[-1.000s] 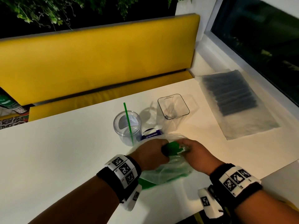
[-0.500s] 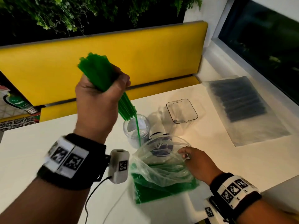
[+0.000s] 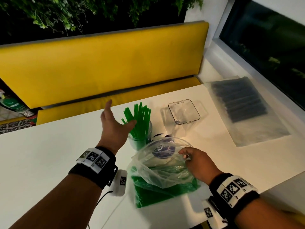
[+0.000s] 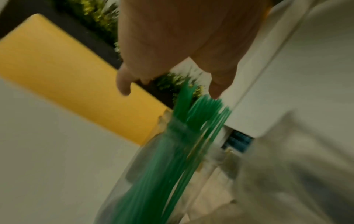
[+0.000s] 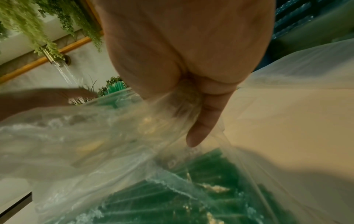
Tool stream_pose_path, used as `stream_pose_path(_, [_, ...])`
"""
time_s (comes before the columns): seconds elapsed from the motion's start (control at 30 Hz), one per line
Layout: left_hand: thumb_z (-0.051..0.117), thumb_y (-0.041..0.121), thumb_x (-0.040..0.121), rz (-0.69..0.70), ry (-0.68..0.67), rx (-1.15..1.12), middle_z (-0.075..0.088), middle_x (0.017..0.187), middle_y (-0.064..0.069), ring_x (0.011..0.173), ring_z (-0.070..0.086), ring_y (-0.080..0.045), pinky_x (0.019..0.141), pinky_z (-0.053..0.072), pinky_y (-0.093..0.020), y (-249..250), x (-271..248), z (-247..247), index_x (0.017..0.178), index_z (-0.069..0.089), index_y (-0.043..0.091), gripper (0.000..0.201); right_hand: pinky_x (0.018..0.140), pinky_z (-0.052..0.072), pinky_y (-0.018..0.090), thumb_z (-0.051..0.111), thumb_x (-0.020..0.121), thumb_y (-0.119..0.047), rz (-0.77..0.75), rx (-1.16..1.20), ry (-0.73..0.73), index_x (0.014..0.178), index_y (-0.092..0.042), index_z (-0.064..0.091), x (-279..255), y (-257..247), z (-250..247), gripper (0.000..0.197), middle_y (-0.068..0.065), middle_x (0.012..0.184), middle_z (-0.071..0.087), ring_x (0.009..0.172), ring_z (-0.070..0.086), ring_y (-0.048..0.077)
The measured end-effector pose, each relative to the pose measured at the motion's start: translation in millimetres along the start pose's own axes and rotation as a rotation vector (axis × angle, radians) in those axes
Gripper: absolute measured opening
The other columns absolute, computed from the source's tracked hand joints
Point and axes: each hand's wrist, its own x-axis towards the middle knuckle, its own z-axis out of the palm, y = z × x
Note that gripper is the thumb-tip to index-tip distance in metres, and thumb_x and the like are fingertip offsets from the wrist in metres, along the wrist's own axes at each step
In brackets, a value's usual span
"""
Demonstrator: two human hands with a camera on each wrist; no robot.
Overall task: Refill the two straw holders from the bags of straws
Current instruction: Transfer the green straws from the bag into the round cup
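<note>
A round clear holder (image 3: 147, 133) stands mid-table with a bunch of green straws (image 3: 140, 119) upright in it. My left hand (image 3: 113, 123) hovers just left of the straws, fingers spread and holding nothing; in the left wrist view the green straws (image 4: 191, 136) stand below the left hand's fingers (image 4: 220, 81). My right hand (image 3: 196, 162) pinches the rim of the clear bag of green straws (image 3: 158, 172) lying at the near edge; the bag's plastic (image 5: 114, 136) is bunched under the right thumb (image 5: 203, 128). A square clear holder (image 3: 184, 111) stands empty to the right.
A flat bag of dark straws (image 3: 244, 103) lies at the table's far right by the window. A yellow bench (image 3: 99, 66) runs behind the white table (image 3: 41, 154). A white and blue item (image 3: 162, 147) shows through the open bag.
My left hand pulled a bunch of green straws out of the bag, lifted it high, put it into the round holder and let go. The right hand stayed on the bag's rim.
</note>
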Motion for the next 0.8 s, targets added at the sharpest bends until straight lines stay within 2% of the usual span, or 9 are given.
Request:
stream_pose_path(0.07, [0.075,0.023,0.083,0.365,0.063,0.071,0.050,0.126,-0.001,0.114,0.049,-0.010,0.094,0.040,-0.017,25.7,-27.4,-6.0,0.132,0.048,0.017,0.056,0.065,0.041,0.007,0.056,0.082,0.004,-0.003,0.023,-0.007,0.100,-0.045,0.059,-0.4,0.4,-0.1,0.052,-0.008,0.114,0.063,0.089,0.061,0.005])
stream_pose_path(0.1, [0.068,0.022,0.087,0.541,-0.034,0.094,0.057,0.110,0.003,0.098,0.053,-0.006,0.084,0.041,-0.012,39.7,-45.7,-3.2,0.116,0.057,0.016,0.032,0.067,0.043,0.008,0.057,0.081,0.004,-0.008,0.041,-0.008,0.101,-0.044,0.060,-0.8,0.0,0.0,0.052,-0.010,0.115,0.062,0.090,0.061,0.006])
stream_pose_path(0.17, [0.057,0.021,0.094,0.741,-0.408,0.208,0.063,0.085,0.004,0.073,0.055,-0.009,0.067,0.045,-0.019,44.8,-78.9,17.6,0.092,0.062,0.017,0.006,0.076,0.049,0.017,0.056,0.081,0.007,-0.046,0.079,-0.012,0.104,-0.040,0.065,-3.3,-3.4,-0.5,0.053,-0.010,0.112,0.062,0.092,0.063,0.008])
stream_pose_path(0.27, [0.044,0.020,0.101,0.643,-0.719,0.532,0.067,0.085,-0.007,0.075,0.060,-0.023,0.071,0.049,-0.038,17.3,-102.7,64.0,0.090,0.063,0.016,0.022,0.089,0.053,0.028,0.056,0.076,0.017,-0.156,0.085,-0.022,0.094,-0.053,0.064,-7.2,-6.1,1.9,0.072,-0.011,0.114,0.065,0.100,0.064,0.008])
stream_pose_path(0.37, [0.037,0.018,0.105,0.365,-0.842,0.687,0.067,0.110,-0.009,0.099,0.063,-0.024,0.091,0.051,-0.035,-12.4,-99.8,98.0,0.108,0.063,0.011,0.027,0.090,0.052,0.022,0.057,0.076,0.018,-0.196,0.080,-0.051,0.102,-0.056,0.061,-12.9,-9.6,-1.6,0.079,-0.018,0.117,0.061,0.100,0.062,0.000])
stream_pose_path(0.47, [0.038,0.023,0.105,0.233,-0.976,0.720,0.063,0.123,-0.009,0.111,0.060,-0.024,0.103,0.047,-0.039,-26.2,-96.3,117.2,0.122,0.060,0.011,0.030,0.096,0.047,0.017,0.056,0.075,0.016,-0.240,0.073,-0.084,0.118,-0.046,0.062,-20.8,-12.2,-8.0,0.075,-0.016,0.122,0.061,0.109,0.059,0.000])
stream_pose_path(0.6, [0.059,0.036,0.092,0.171,-0.999,0.750,0.066,0.117,-0.007,0.106,0.064,-0.025,0.091,0.052,-0.039,-33.2,-97.6,124.1,0.121,0.062,0.014,0.036,0.101,0.042,0.015,0.055,0.072,0.015,-0.283,0.073,-0.095,0.122,-0.032,0.064,-29.3,-12.1,-10.5,0.069,-0.015,0.126,0.060,0.114,0.055,-0.001])
stream_pose_path(0.73, [0.049,0.040,0.100,0.265,-0.962,0.714,0.062,0.120,0.000,0.112,0.059,-0.021,0.100,0.046,-0.037,-41.2,-101.2,129.2,0.128,0.057,0.024,0.033,0.093,0.036,0.002,0.050,0.073,0.017,-0.366,0.053,-0.030,0.116,-0.036,0.066,-31.6,-14.2,-13.6,0.069,-0.029,0.119,0.055,0.107,0.050,-0.021])
stream_pose_path(0.8, [0.043,0.042,0.103,0.334,-0.913,0.687,0.063,0.110,0.004,0.103,0.060,-0.018,0.098,0.047,-0.034,-39.3,-101.3,130.1,0.117,0.060,0.028,0.026,0.100,0.033,0.007,0.051,0.076,0.011,-0.337,-0.067,0.027,0.120,-0.034,0.065,-25.9,-5.5,-12.5,0.064,-0.018,0.129,0.057,0.119,0.052,-0.006])
